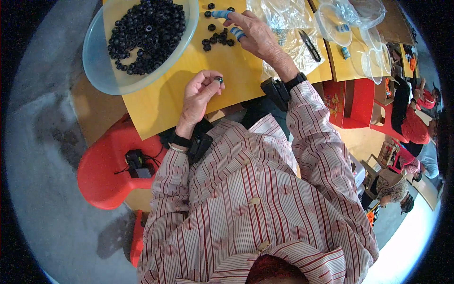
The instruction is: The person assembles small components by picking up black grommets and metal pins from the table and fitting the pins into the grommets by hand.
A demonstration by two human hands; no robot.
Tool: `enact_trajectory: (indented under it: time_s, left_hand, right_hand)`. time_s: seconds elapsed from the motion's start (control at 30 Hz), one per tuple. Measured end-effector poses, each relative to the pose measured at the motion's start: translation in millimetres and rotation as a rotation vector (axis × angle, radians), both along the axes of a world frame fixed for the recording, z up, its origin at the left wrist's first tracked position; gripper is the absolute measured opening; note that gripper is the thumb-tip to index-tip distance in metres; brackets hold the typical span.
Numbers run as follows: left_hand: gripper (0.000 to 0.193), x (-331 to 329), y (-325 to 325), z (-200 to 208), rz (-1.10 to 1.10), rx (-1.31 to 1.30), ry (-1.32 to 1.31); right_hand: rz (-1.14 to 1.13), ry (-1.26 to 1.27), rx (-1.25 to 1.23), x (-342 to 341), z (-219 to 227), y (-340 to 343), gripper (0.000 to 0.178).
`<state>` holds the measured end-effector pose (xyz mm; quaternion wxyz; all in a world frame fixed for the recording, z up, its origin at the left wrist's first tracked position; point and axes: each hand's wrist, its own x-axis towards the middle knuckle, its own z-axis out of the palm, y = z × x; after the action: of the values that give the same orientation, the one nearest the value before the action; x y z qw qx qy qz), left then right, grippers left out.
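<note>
Between the thumb and fingers of my left hand (199, 94) is a small black ring-shaped part (219, 79), held above the yellow table (158, 106). My right hand (257, 38) reaches over the table with its fingers apart, two of them wrapped in blue striped tape. Close to those fingertips lies a loose group of black ring parts (222, 38), with a few more strewn farther back. At the left a wide translucent bowl (94, 66) contains a heap of the same black parts (149, 35).
Clear plastic bags (283, 19) lie right of my right hand, with small scissors (309, 46) on them. Clear plastic tubs (333, 23) and a blue striped tape roll (345, 53) are farther right. A red chair (106, 165) stands left; other people (416, 125) sit far right.
</note>
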<state>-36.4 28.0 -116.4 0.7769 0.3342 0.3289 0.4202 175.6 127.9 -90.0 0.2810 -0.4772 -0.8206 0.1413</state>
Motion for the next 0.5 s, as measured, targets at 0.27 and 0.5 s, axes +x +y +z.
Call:
enact_trajectory:
  time_s: [0.27,0.5]
  left_hand:
    - [0.017,2,2,-3,0.005,0.032,0.030]
    - [0.017,5,-1,-1,0.020,0.013,-0.002]
  right_hand:
    - [-0.003,-0.058,0.026,-2,-15,4,0.043]
    - [-0.193,0.096,-0.011,4,0,-17,0.038]
